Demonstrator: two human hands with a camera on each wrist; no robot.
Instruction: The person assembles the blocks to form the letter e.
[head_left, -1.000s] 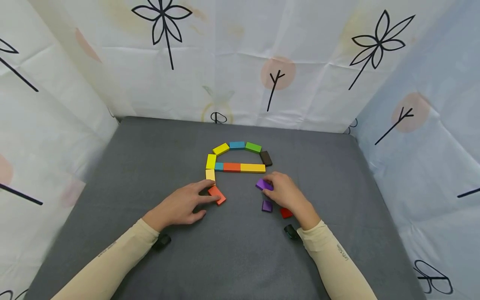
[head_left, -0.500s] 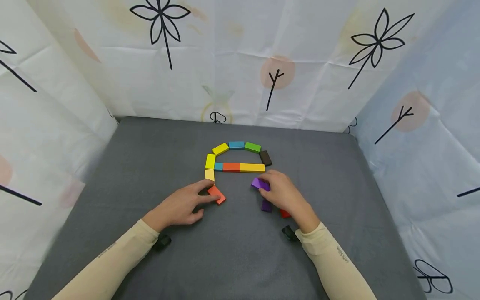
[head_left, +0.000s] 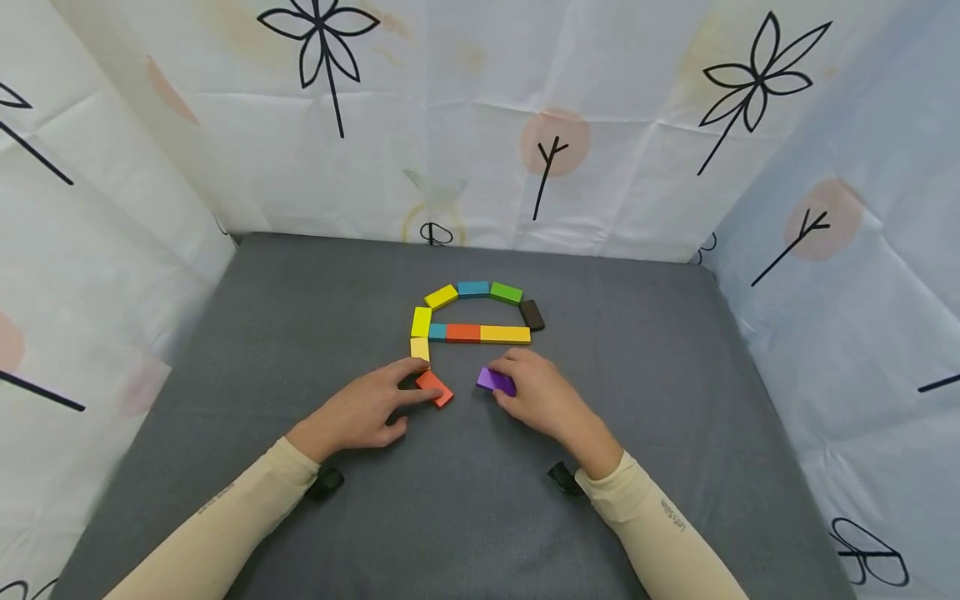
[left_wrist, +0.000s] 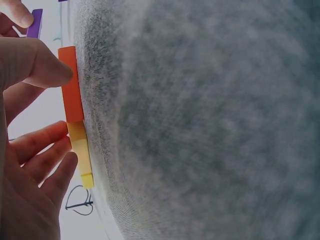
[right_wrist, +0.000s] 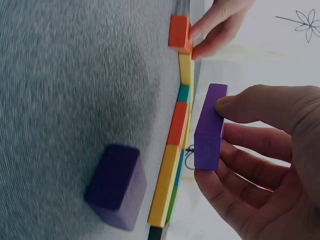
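My right hand point(head_left: 542, 398) pinches a purple block point(head_left: 495, 382) between thumb and fingers. In the right wrist view that block point(right_wrist: 211, 127) is held off the cloth. My left hand point(head_left: 363, 408) rests its fingertips on an orange block point(head_left: 435, 388), which lies slanted on the table. The orange block touches or nearly touches the end of a pale yellow block point(head_left: 420, 350). In the left wrist view the left thumb stands in front of the orange block point(left_wrist: 72, 102). A second, darker purple block point(right_wrist: 117, 185) lies on the cloth, hidden in the head view by the right hand.
Beyond the hands, an arch of yellow, blue point(head_left: 473, 289), green point(head_left: 506, 292) and dark brown point(head_left: 532, 315) blocks curves over a straight row of blue, orange-red point(head_left: 463, 333) and long yellow point(head_left: 506, 335) blocks. All lie on a grey cloth-covered table point(head_left: 337, 292). Patterned curtains point(head_left: 480, 125) surround it.
My right hand has carried the purple block left, toward the orange block. It now covers the dark purple and red blocks in the head view. My left hand has stayed almost still.
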